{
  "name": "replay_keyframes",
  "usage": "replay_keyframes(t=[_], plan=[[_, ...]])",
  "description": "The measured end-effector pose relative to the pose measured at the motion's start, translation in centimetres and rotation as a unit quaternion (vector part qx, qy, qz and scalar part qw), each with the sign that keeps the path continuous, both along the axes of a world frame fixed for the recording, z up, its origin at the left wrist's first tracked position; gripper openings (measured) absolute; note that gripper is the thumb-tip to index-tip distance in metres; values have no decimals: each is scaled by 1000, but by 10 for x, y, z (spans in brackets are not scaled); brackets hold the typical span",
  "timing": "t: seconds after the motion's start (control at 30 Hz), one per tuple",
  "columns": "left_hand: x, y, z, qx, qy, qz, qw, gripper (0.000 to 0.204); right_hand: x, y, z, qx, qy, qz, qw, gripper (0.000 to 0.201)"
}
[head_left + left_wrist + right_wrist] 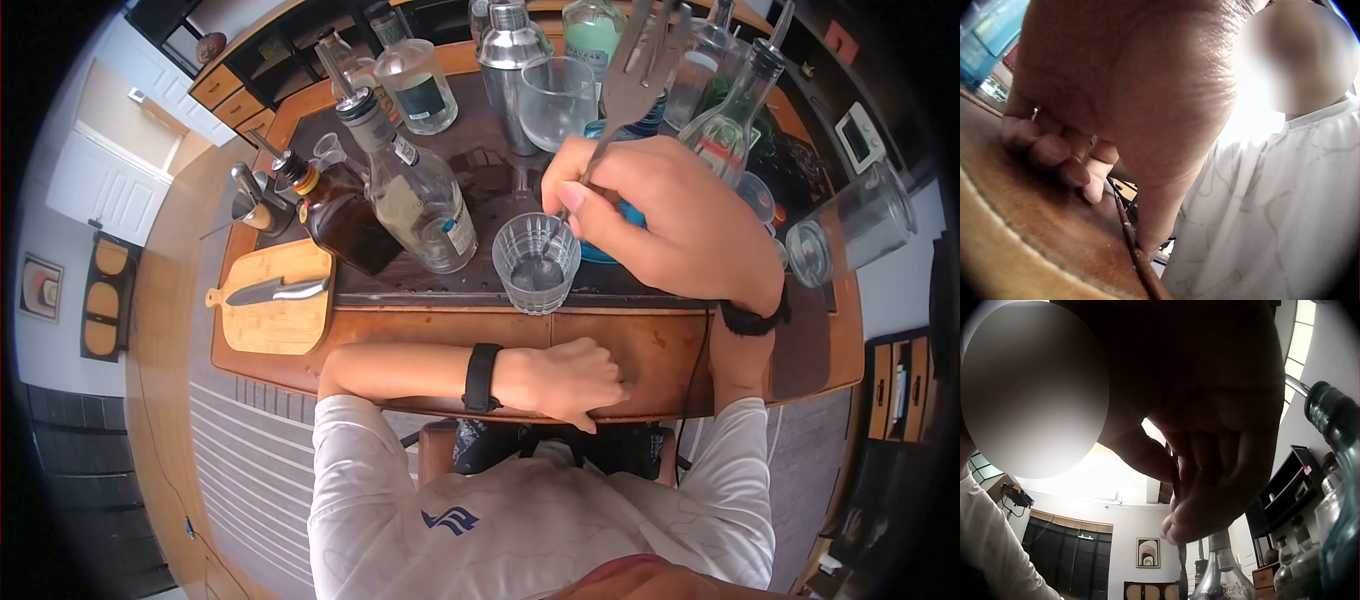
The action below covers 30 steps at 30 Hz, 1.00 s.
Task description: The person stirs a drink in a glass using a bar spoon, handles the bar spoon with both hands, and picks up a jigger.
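My right hand pinches the stem of a fork-ended bar spoon between thumb and fingers. Its prongs point up towards the head camera, and the lower end goes down into a ribbed glass tumbler. Clear contents show in the bottom of that tumbler. In the right wrist view the twisted stem comes out below the fingers. My left hand rests at the leather-covered front edge of the table, fingers loosely curled and holding nothing; the left wrist view shows its palm side.
Left of the tumbler stand a clear bottle with a pourer and a dark brown bottle. A knife lies on a wooden cutting board. Behind are a metal shaker, a large glass and several bottles. A glass jar stands right.
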<state>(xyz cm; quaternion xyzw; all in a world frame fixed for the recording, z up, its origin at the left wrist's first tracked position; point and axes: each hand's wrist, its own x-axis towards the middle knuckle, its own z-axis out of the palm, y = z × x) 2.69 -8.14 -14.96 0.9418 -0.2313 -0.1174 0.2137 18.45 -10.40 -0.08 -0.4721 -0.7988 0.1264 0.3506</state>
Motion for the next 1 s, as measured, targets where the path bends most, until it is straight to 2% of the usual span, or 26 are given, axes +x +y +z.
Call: replay_keyframes(t=[0.17, 0.23, 0.33, 0.47, 0.57, 0.63, 0.87, 0.93, 0.97, 1.0], plan=[[0, -1, 6, 12, 6, -3, 1000, 46, 0, 1, -3, -39, -15, -7, 999, 15], [-1, 0, 7, 12, 6, -1, 1000, 46, -2, 4, -8, 19, 39, -23, 999, 14], [-1, 0, 6, 9, -8, -1, 1000, 46, -1, 5, -11, 45, 23, -55, 997, 15], [0, -1, 5, 11, -2, 1, 1000, 46, 2, 5, -13, 79, 26, -49, 995, 15], [0, -1, 5, 6, -11, 2, 1000, 46, 3, -2, -4, 70, 14, -71, 995, 15], [-1, 0, 7, 12, 0, 0, 1000, 45, 5, -7, 6, -29, -32, -66, 997, 15], [1, -2, 4, -11, -4, 12, 1000, 39, -4, -2, 6, -78, 8, -21, 997, 17], [0, 0, 11, 4, 17, 18, 1000, 38, -6, 4, -4, -8, 10, -24, 1000, 17], [-1, 2, 13, 3, 17, 17, 1000, 38, -5, 8, -10, -9, 10, -25, 1000, 17], [-2, 4, 14, 3, 11, 24, 1000, 38, -4, 13, -15, 59, 5, -19, 998, 17]])
